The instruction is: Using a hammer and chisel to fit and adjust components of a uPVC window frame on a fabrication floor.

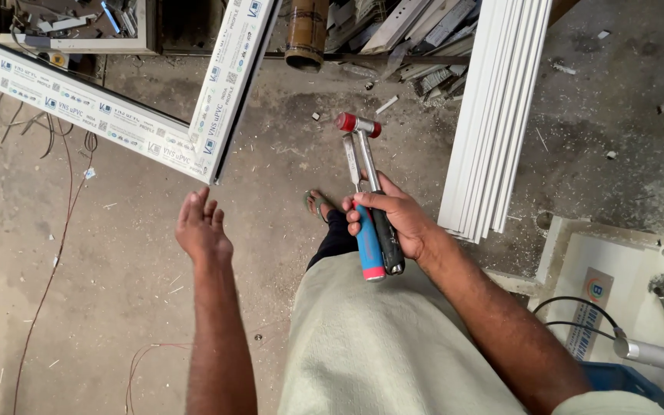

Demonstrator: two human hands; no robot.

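The right hand is closed around two tools at once, a small mallet with red and white faces and a flat steel chisel with a blue and pink grip, both pointing away from the body, seemingly to leave the other hand free. The left hand is open and empty, fingers stretched toward the mitred corner of the white plastic window frame standing on the dusty concrete floor.
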